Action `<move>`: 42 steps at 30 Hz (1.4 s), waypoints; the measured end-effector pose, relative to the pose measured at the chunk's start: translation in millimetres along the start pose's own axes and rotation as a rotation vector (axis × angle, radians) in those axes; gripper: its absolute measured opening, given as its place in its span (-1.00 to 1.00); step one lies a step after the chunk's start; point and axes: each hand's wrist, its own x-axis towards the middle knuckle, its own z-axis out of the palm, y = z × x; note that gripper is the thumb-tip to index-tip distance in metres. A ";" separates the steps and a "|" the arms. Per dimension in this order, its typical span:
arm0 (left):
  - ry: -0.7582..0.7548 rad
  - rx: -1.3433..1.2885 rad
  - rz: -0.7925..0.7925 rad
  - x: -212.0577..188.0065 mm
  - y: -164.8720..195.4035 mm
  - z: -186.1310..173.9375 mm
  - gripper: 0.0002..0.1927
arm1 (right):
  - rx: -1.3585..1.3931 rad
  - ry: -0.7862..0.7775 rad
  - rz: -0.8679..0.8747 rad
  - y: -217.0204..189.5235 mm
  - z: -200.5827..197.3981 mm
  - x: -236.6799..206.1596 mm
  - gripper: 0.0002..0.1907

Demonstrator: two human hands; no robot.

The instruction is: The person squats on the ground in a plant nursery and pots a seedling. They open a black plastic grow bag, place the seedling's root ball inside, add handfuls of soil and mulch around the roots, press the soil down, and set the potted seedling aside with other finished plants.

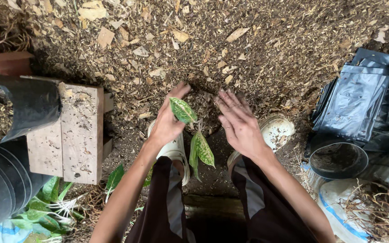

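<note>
My left hand (pixel 166 118) is closed on the stem of a small plant with green, pale-speckled leaves (pixel 183 110), holding it over a heap of brown husk and soil mix (pixel 230 49). More of its leaves (pixel 201 149) hang below, between my knees. My right hand (pixel 238 122) hovers flat beside the plant, fingers spread, holding nothing. Both hands reach out over the front edge of the heap.
A wooden stool (pixel 68 130) stands at the left with black grow bags (pixel 28 105) beside it. Folded black plastic bags (pixel 356 99) and an open one (pixel 337 159) lie at the right. Loose green seedlings (pixel 46 207) rest bottom left. My white shoes (pixel 275 130) sit on the ground.
</note>
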 end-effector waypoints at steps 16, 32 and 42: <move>-0.255 0.078 -0.220 54.3 11.3 1.2 -0.55 | -0.358 -0.169 -0.036 19.4 16.8 20.9 -0.53; 0.020 0.180 -0.249 -16.6 -8.7 23.9 -0.27 | 0.090 -0.060 0.345 20.5 31.9 -14.8 -0.47; -0.059 0.173 -0.495 -18.6 16.2 7.0 -0.46 | -0.006 -0.135 0.403 32.2 18.1 4.1 -0.54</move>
